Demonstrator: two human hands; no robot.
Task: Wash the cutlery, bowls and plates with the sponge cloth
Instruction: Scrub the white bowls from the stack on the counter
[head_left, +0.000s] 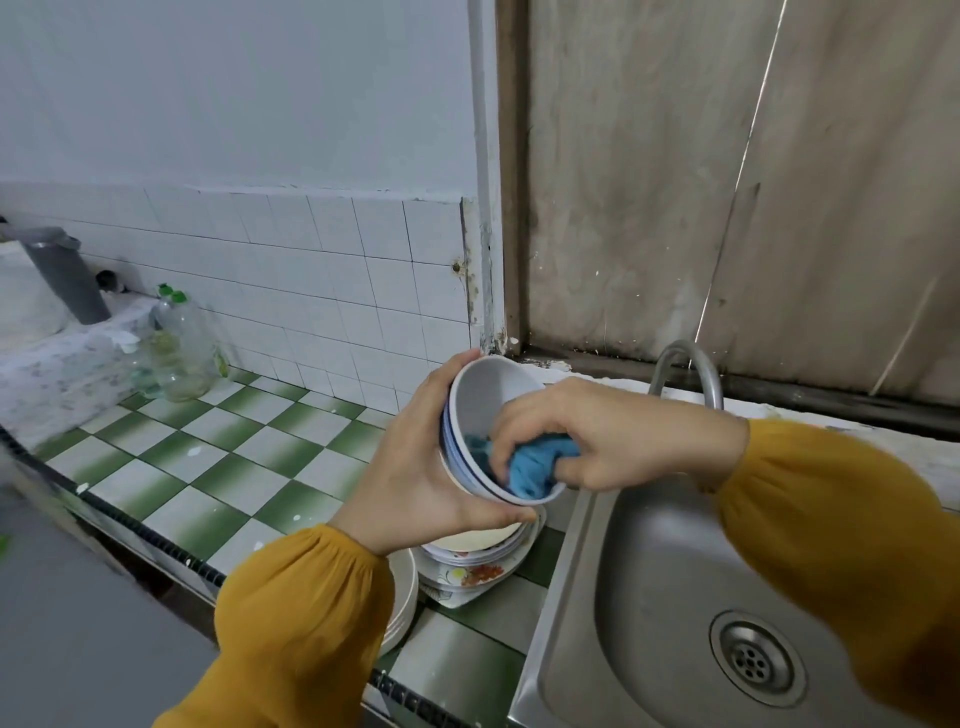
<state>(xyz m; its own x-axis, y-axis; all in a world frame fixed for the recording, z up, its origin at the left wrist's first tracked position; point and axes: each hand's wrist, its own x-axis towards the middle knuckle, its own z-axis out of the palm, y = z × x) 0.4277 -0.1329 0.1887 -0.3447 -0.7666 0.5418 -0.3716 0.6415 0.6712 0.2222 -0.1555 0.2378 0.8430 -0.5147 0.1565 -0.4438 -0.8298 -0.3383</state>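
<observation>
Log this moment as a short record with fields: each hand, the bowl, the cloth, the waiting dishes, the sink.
left hand: grips the bowl by its outer wall
right hand: holds the bunched sponge cloth inside the bowl
bowl: white with blue lines outside, tilted so that it opens toward the right hand, held above the plates
sponge cloth: blue, partly inside the bowl
plates: stacked on the green checked counter, left of the sink
sink: steel, drain showing, tap behind
</observation>
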